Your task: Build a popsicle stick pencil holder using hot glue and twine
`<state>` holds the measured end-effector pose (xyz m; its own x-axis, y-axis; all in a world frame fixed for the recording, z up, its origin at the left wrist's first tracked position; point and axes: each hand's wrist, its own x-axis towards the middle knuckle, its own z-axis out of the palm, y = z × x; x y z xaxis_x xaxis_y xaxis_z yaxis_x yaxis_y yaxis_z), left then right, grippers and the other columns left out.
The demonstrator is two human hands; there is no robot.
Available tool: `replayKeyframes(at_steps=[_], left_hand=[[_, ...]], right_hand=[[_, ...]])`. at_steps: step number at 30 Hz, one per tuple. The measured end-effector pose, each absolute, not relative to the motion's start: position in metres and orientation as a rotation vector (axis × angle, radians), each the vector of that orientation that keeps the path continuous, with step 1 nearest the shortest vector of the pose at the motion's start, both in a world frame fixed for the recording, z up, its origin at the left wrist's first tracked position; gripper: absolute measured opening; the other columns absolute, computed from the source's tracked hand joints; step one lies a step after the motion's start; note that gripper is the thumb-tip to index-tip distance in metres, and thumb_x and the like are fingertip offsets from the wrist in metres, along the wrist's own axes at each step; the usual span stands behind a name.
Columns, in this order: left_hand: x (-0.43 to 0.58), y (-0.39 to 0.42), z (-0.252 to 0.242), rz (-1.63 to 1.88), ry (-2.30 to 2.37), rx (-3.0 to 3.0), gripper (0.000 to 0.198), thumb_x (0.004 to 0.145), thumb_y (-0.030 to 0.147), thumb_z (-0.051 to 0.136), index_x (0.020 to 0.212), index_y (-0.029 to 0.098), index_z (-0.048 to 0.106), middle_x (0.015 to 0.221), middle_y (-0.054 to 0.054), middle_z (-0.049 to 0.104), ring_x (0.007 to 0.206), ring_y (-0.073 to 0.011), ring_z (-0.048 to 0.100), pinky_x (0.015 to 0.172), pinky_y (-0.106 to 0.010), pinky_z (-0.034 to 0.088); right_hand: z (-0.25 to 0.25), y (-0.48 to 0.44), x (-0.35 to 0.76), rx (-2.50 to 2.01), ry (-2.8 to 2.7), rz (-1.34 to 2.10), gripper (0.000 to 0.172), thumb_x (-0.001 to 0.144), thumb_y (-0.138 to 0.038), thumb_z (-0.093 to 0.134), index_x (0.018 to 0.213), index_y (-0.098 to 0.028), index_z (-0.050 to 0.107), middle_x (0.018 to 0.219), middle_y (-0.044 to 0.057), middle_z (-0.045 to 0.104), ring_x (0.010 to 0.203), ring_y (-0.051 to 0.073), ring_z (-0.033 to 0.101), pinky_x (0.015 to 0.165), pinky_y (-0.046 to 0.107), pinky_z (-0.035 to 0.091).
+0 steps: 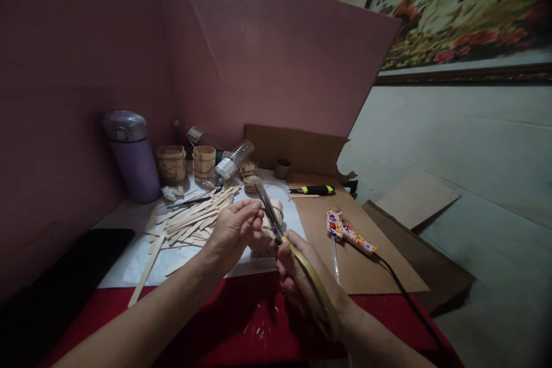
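My right hand (302, 270) is closed round scissors (278, 227) with yellow handles, their blades pointing up and away from me. Close to the blades, my left hand (241, 224) is pinched; whatever lies between its fingertips is too small to make out. Behind the hands, partly hidden by them and the scissors, a small pale wooden piece (276, 211) rests on the white sheet. To the left of my left hand lies a loose heap of flat wooden craft sticks (196, 221). A roll of twine (251, 184) sits just beyond the scissor tips.
Two wooden-stick cups (204, 164), a purple bottle (133, 158) and clear plastic bottles (235, 160) stand or lie at the back left. On brown cardboard (310, 253) at right are a flowered glue gun (349, 233) with a cord and a black-yellow utility knife (317, 190). Small scraps dot the red cloth (233, 322).
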<state>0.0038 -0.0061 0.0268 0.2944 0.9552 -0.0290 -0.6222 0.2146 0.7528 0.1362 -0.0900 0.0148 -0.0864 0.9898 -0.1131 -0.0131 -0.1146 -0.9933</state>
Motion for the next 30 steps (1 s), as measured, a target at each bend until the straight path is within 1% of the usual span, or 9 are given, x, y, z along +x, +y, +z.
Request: replayKeyframes(at_steps=[5,7,9,14,17,20,23,26,30], left_hand=[[0.002,-0.007,0.031,1.157,0.53,0.745,0.021,0.062,0.017,0.083,0.07,0.007,0.066,0.068,-0.004,0.065,0.053,-0.0058,0.055,0.048,-0.014,0.05],[0.001,-0.006,0.031,1.164,0.521,0.764,0.021,0.061,0.017,0.083,0.069,0.007,0.066,0.065,-0.004,0.064,0.054,-0.0063,0.056,0.05,-0.014,0.049],[0.0,-0.005,0.03,1.175,0.517,0.774,0.023,0.059,0.017,0.083,0.067,0.009,0.064,0.061,-0.003,0.062,0.053,-0.007,0.055,0.048,-0.015,0.047],[0.0,-0.001,0.028,1.19,0.564,0.775,0.028,0.055,0.012,0.084,0.071,0.011,0.061,0.064,-0.003,0.064,0.05,-0.0074,0.053,0.045,-0.017,0.042],[0.0,0.0,0.023,1.222,0.605,0.874,0.032,0.055,0.016,0.086,0.079,0.012,0.064,0.067,-0.003,0.066,0.052,-0.0095,0.055,0.049,-0.02,0.044],[0.001,-0.001,0.015,1.284,0.628,1.19,0.026,0.063,0.02,0.082,0.084,0.014,0.068,0.073,-0.004,0.069,0.066,-0.0149,0.062,0.065,-0.026,0.049],[0.002,-0.001,0.005,1.258,0.679,1.659,0.014,0.071,0.017,0.074,0.084,0.019,0.073,0.08,-0.006,0.07,0.078,-0.0182,0.062,0.077,-0.029,0.046],[0.002,0.001,-0.002,1.212,0.736,2.037,0.014,0.073,0.013,0.067,0.082,0.023,0.073,0.081,-0.005,0.07,0.077,-0.0199,0.06,0.076,-0.03,0.043],[0.0,0.005,-0.004,1.269,0.842,2.386,0.02,0.074,0.009,0.057,0.083,0.022,0.069,0.079,-0.007,0.068,0.073,-0.0213,0.058,0.071,-0.031,0.04]], right_hand=[[0.021,-0.08,0.153,-1.303,-1.088,1.378,0.064,0.066,-0.081,0.064,0.085,-0.022,0.047,0.062,-0.007,0.046,0.039,0.002,0.035,0.033,0.014,0.03],[0.023,-0.071,0.166,-1.396,-1.055,1.322,0.057,0.067,-0.072,0.071,0.084,-0.022,0.048,0.06,-0.007,0.046,0.041,0.004,0.041,0.035,0.015,0.034],[0.022,-0.063,0.179,-1.442,-1.025,1.273,0.049,0.07,-0.062,0.074,0.083,-0.023,0.049,0.057,-0.008,0.045,0.042,0.006,0.043,0.036,0.016,0.034],[0.009,-0.043,0.201,-1.57,-1.151,1.105,0.031,0.074,-0.044,0.071,0.084,-0.02,0.053,0.056,-0.007,0.048,0.042,0.008,0.042,0.04,0.02,0.035],[0.003,-0.028,0.204,-1.736,-1.327,0.915,0.022,0.074,-0.03,0.067,0.09,-0.016,0.06,0.06,-0.004,0.057,0.048,0.011,0.051,0.046,0.022,0.04],[0.0,-0.013,0.203,-1.874,-1.425,0.751,0.021,0.071,-0.018,0.065,0.092,-0.013,0.065,0.067,0.002,0.066,0.062,0.016,0.062,0.056,0.024,0.043],[0.0,-0.006,0.2,-2.016,-1.562,0.535,0.021,0.071,-0.015,0.063,0.092,-0.012,0.069,0.08,0.009,0.073,0.079,0.022,0.067,0.064,0.027,0.043],[0.002,-0.007,0.194,-2.119,-1.682,0.353,0.023,0.077,-0.015,0.058,0.094,-0.01,0.072,0.094,0.017,0.075,0.091,0.026,0.068,0.07,0.029,0.043],[0.008,-0.01,0.18,-2.219,-1.812,0.201,0.026,0.084,-0.017,0.054,0.099,-0.01,0.074,0.1,0.023,0.075,0.093,0.03,0.07,0.071,0.032,0.044]])
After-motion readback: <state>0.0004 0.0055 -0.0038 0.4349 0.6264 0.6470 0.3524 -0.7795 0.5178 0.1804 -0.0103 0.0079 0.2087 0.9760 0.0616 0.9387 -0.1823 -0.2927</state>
